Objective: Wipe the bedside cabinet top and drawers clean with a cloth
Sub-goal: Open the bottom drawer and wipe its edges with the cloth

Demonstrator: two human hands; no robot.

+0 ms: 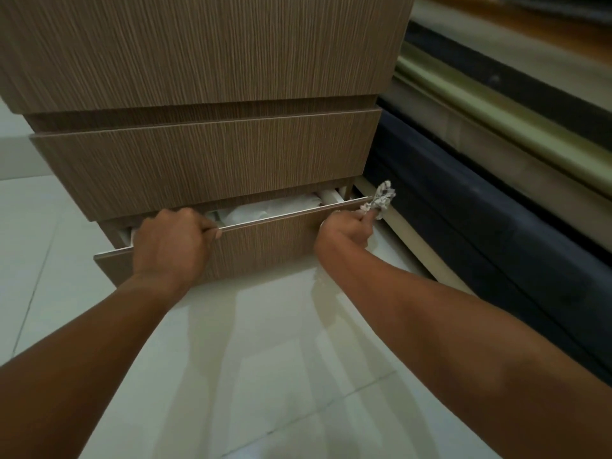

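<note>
The brown wood-grain bedside cabinet (pixel 205 54) fills the upper left. Its bottom drawer (pixel 265 243) stands pulled out a little, with white fabric (pixel 265 207) showing inside. My left hand (pixel 169 241) grips the top edge of that drawer front near its left end. My right hand (pixel 344 228) is closed at the drawer's right end around a small white, dark-patterned cloth (pixel 382 197), which sticks up past the drawer's corner. The middle drawer (pixel 212 164) above is closed.
A dark blue bed base (pixel 496 233) with a pale rail runs along the right, close to the cabinet's side. Glossy white floor tiles (pixel 265 359) spread below the drawer and to the left.
</note>
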